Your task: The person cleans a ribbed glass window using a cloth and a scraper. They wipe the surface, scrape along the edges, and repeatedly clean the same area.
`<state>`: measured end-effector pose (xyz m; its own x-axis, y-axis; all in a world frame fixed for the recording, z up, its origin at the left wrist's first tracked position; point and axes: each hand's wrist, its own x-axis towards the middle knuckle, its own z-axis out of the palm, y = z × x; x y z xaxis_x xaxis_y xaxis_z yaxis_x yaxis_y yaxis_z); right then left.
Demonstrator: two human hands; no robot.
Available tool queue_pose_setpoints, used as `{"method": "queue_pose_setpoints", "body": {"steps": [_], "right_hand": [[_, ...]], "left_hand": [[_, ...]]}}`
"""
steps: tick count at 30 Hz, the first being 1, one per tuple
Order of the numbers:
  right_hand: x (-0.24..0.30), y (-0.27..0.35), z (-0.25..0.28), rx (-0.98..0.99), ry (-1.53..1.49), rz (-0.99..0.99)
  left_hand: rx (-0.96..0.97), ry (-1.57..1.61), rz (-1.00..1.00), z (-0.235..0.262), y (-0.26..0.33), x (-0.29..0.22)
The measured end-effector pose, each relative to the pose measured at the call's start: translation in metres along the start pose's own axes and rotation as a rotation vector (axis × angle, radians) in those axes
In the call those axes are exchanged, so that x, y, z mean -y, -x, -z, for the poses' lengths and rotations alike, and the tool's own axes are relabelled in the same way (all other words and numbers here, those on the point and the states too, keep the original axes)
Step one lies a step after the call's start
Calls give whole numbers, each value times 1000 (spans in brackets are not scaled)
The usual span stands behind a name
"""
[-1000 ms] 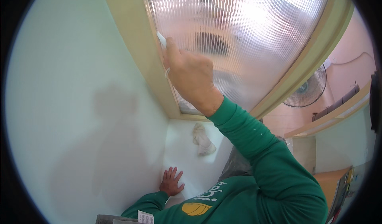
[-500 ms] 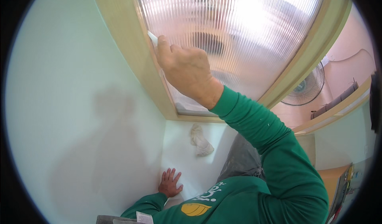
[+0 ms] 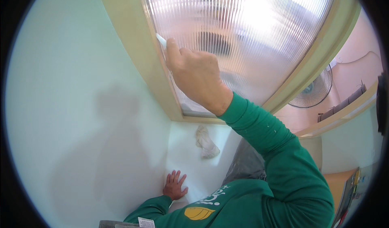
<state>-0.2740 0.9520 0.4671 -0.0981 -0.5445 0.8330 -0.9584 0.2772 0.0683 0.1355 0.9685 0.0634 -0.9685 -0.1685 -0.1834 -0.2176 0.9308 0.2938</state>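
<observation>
A pale wooden frame [image 3: 135,45] holds a ribbed translucent pane [image 3: 263,62] beside the right hand [image 3: 196,76]. That arm reaches forward, fingers curled around a slim white tool [image 3: 161,40], its tip beyond them at the pane's edge. The left hand [image 3: 175,186] lies fingers spread on a white surface [image 3: 182,153], a crumpled cloth [image 3: 206,143] beyond its fingertips.

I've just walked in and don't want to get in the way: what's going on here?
A person's right hand holds a slim white tool, its tip at the inner edge of a pale wooden frame around a ribbed translucent panel. The left hand rests with fingers spread on a white surface lower down. A crumpled off-white cloth lies there, apart from both hands.
</observation>
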Motion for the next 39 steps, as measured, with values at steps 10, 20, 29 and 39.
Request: {"method": "queue_pose_setpoints", "body": {"steps": [10, 20, 29, 39], "right_hand": [[1, -4, -12, -92, -34, -53], [-13, 8, -13, -44, -429, -311], [9, 7, -17, -163, -99, -134], [4, -40, -4, -157, -472, -317]], "left_hand": [[15, -14, -2, -1, -3, -1], [14, -3, -1, -4, -10, -3], [-7, 3, -25, -6, -6, 5], [-48, 28, -35, -5, -6, 7]]}}
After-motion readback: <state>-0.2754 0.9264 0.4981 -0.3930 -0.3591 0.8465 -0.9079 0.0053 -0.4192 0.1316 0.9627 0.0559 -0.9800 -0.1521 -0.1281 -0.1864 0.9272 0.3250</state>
